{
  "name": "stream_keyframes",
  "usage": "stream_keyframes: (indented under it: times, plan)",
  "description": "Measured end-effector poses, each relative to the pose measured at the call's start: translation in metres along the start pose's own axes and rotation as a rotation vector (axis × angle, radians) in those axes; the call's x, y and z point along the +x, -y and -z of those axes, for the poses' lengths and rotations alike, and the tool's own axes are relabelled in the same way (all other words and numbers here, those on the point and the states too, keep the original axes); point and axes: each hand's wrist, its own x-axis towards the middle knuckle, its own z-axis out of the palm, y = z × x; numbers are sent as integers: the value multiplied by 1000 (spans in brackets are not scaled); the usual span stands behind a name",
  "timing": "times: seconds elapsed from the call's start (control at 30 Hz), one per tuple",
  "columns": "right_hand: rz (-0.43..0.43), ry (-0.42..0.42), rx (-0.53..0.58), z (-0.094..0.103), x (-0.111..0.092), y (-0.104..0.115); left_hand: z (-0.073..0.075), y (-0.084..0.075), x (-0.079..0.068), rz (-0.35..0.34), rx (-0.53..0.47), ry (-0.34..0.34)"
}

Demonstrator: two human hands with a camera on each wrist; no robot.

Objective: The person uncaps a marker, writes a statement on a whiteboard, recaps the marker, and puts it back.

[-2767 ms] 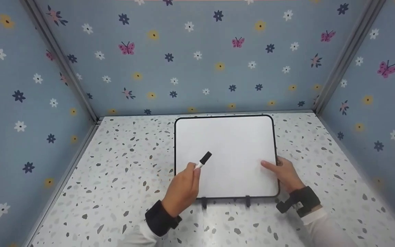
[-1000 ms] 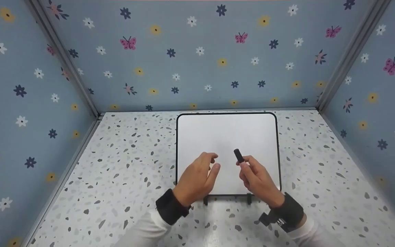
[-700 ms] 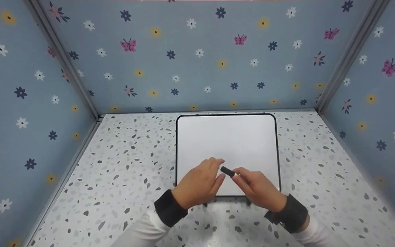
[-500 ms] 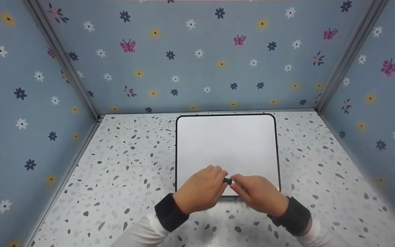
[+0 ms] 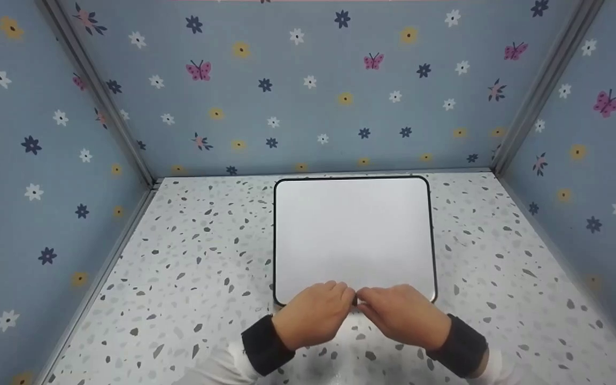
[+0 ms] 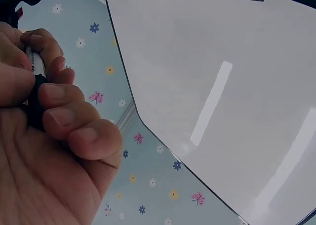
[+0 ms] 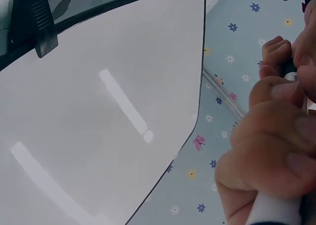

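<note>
Both hands meet over the near edge of a whiteboard (image 5: 353, 230) with a thin black frame. A marker with a white barrel (image 7: 276, 208) and a black cap (image 6: 35, 100) lies between them, almost wholly covered by fingers in the head view. My left hand (image 5: 316, 314) has its fingers curled round the cap end. The right hand (image 5: 407, 315) grips the white barrel, fingers wrapped about it in the right wrist view. The fingertips of the two hands come together where cap and barrel join.
The whiteboard lies on a white speckled table (image 5: 195, 256), near the back wall (image 5: 308, 101) with its flower and butterfly print. Similar panels rise at left and right. A black clip (image 7: 44, 30) sits on the board's edge.
The marker passed from the left hand to the right, which had let go of the board's edge. The left hand then closed on the cap, and both hands moved nearer the body.
</note>
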Motion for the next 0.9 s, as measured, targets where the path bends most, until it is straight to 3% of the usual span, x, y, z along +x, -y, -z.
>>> stream_keyframes:
  times: [0.17,0.3,0.77,0.9]
  plan:
    - [21,-2,-49,-3,-1,3,-8,2,-2,-17,-13,42]
    - [41,-6,-47,-5,-3,3,-12,4,-4,-55,-10,28]
    - [-22,110,177,-3,-4,1,-20,6,-6,-115,26,-48]
    - [-30,141,187,-3,-4,1,-18,4,-7,-94,-3,-15]
